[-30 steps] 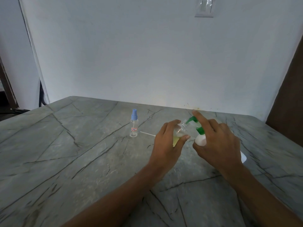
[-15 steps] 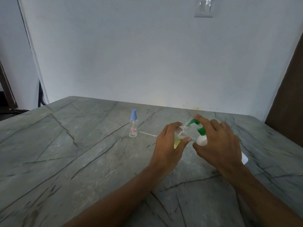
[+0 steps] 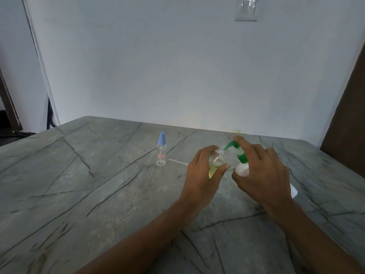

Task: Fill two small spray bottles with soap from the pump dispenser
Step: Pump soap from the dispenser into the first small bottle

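My left hand (image 3: 203, 175) grips a small clear bottle (image 3: 217, 158) with no cap, tilted so its mouth points right. Yellowish soap lies in its lower part. My right hand (image 3: 260, 173) is wrapped round the white pump dispenser (image 3: 242, 171), and its index finger presses on the green pump head (image 3: 236, 148). The green spout reaches the open mouth of the tilted bottle. A second small clear spray bottle (image 3: 161, 152) with a blue cap and a red-edged label stands upright on the table to the left, apart from both hands.
A thin white dip tube (image 3: 177, 161) lies on the grey veined stone table (image 3: 79, 184) between the standing bottle and my left hand. A white wall with a light switch (image 3: 245, 8) backs the table. A dark wooden panel (image 3: 349, 119) stands at the right.
My right index finger has pushed the green pump head down; it stood raised a second ago. Both hands have stayed in place.
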Demonstrator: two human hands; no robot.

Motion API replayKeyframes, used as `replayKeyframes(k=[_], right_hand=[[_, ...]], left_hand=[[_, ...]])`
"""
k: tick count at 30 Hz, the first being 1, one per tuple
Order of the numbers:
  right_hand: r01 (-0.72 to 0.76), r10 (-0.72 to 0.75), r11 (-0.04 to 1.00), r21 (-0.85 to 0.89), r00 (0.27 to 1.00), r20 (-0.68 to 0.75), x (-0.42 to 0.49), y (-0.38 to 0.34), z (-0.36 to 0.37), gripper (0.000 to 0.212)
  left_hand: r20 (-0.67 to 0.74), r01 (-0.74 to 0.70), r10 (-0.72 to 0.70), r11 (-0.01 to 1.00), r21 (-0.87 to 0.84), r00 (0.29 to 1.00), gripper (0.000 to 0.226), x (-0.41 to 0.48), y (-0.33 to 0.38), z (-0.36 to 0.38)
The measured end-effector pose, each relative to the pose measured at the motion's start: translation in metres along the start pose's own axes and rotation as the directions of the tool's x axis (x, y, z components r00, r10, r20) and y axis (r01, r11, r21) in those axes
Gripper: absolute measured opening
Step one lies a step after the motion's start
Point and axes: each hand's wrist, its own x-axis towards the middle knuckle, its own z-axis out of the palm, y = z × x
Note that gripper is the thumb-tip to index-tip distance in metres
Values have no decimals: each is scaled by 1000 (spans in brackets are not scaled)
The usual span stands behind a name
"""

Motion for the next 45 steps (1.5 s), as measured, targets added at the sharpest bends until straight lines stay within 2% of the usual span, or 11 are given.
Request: replayKeyframes(k=[5, 12, 20, 32, 38, 45], right_hand=[[9, -5, 998, -62, 998, 66, 2, -2, -4, 105], [2, 3, 999, -44, 994, 111, 2, -2, -8, 112], [38, -36, 999, -32, 998, 58, 2, -2, -5, 108], [3, -3, 1000, 12, 1000, -5, -1, 2, 0, 93], [15, -15, 1000, -15, 1000, -2, 0, -2, -2, 103], [11, -8, 999, -45, 998, 61, 2, -3, -5, 104]], left_hand=[[9, 27, -26, 1000, -15, 1000, 46, 2, 1, -2], [11, 32, -32, 999, -14, 999, 46, 2, 3, -3], [24, 29, -29, 1000, 4, 999, 47, 1, 2, -3], [50, 3, -2, 1000, -30, 999, 48, -4, 5, 2], [23, 32, -31, 998, -46, 999, 50, -1, 5, 0], [19, 42, -41, 999, -29, 999, 49, 1, 3, -1]])
